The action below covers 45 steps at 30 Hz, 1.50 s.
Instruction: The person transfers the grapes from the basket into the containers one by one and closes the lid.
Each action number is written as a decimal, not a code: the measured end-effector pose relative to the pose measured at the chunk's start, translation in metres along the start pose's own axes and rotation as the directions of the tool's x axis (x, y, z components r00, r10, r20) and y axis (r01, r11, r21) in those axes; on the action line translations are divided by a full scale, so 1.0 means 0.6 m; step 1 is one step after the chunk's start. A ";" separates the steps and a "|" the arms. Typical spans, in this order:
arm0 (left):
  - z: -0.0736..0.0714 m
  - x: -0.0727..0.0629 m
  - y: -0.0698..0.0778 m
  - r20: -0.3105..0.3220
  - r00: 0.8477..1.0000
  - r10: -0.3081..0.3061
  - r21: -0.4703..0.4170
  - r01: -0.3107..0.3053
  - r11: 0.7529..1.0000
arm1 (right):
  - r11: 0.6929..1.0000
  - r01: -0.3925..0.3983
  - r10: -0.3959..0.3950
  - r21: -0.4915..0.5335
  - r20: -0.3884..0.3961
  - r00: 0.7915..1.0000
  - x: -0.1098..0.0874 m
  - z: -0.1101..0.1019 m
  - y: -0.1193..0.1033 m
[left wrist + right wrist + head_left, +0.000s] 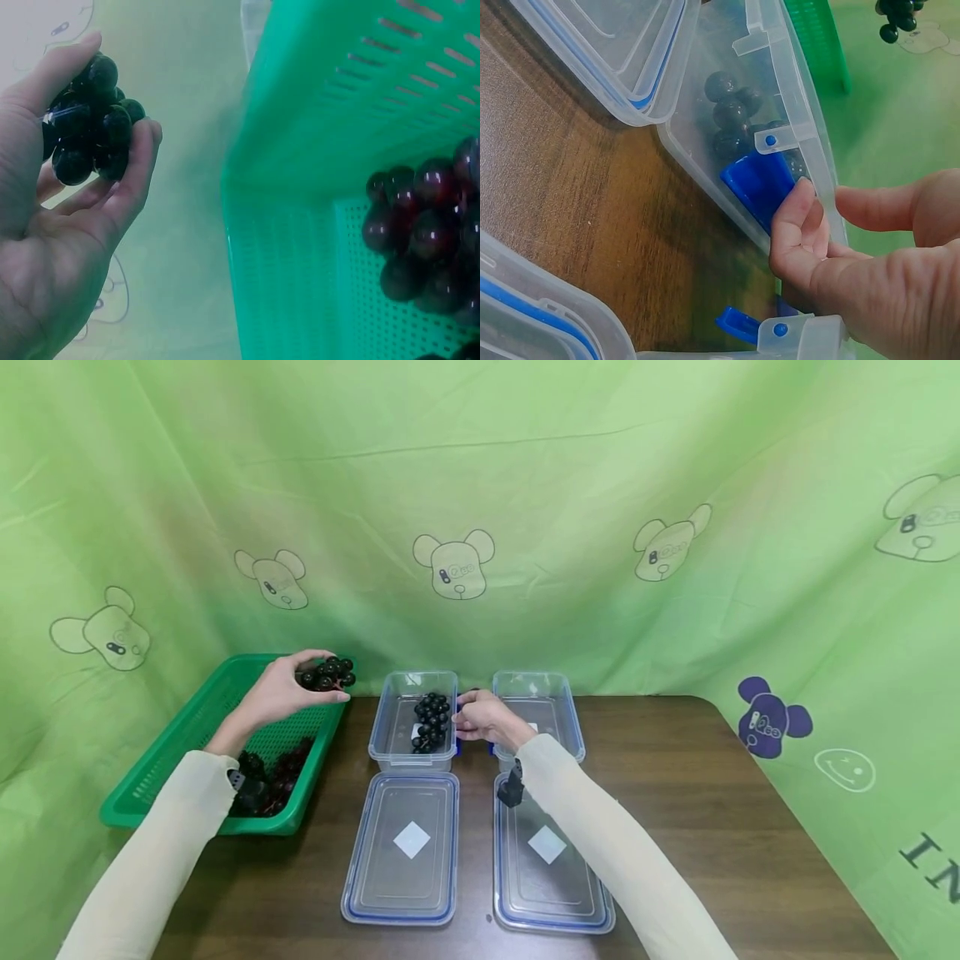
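My left hand [279, 693] grips a bunch of dark grapes [330, 674], held up over the far right corner of the green basket [317, 777]. In the left wrist view the thumb and fingers curl round these grapes [94, 124]. With thumb and bent fingers, my right hand [489, 718] pinches the right side wall of the left clear plastic container [384, 735], beside its blue latch [759, 186]. Inside that container lies another bunch of dark grapes [432, 722], partly over a white label.
More dark and reddish grapes [288, 768] lie in the basket. A second clear container [573, 727] stands right of the right hand. Two blue-edged lids, a left one [401, 885] and a right one [551, 893], lie in front. A green curtain [555, 627] hangs behind the table.
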State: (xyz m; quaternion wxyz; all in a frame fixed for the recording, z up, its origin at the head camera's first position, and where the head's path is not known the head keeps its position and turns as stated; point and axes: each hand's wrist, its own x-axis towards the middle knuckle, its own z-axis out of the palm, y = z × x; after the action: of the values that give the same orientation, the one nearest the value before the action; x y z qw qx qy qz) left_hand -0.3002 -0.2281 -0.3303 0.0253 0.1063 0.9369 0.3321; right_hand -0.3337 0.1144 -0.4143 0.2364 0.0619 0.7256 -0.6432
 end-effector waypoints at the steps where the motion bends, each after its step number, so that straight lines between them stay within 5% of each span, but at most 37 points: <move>1: 0.002 0.001 0.002 0.004 1.000 0.000 -0.003 0.000 1.000 | 1.000 -0.001 0.001 0.000 0.001 1.000 0.000 0.001 0.000; 15: 0.047 0.039 0.022 0.015 0.999 0.053 0.020 -0.053 0.998 | 1.000 0.000 0.000 0.000 -0.002 1.000 -0.002 0.004 -0.001; 34: 0.075 0.075 0.064 0.045 0.995 0.091 0.009 -0.092 0.996 | 1.000 -0.012 0.012 -0.012 -0.011 1.000 0.000 0.006 0.000; 45: 0.105 0.105 0.068 0.107 0.990 0.096 0.031 -0.100 0.994 | 1.000 -0.003 0.003 -0.020 0.006 1.000 -0.005 0.003 -0.005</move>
State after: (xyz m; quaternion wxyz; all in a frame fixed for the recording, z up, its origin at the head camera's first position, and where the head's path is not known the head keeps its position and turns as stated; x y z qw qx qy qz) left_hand -0.3467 -0.1449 -0.3521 0.0562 0.1700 0.9338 0.3097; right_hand -0.3316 0.1127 -0.4105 0.2402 0.0588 0.7312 -0.6357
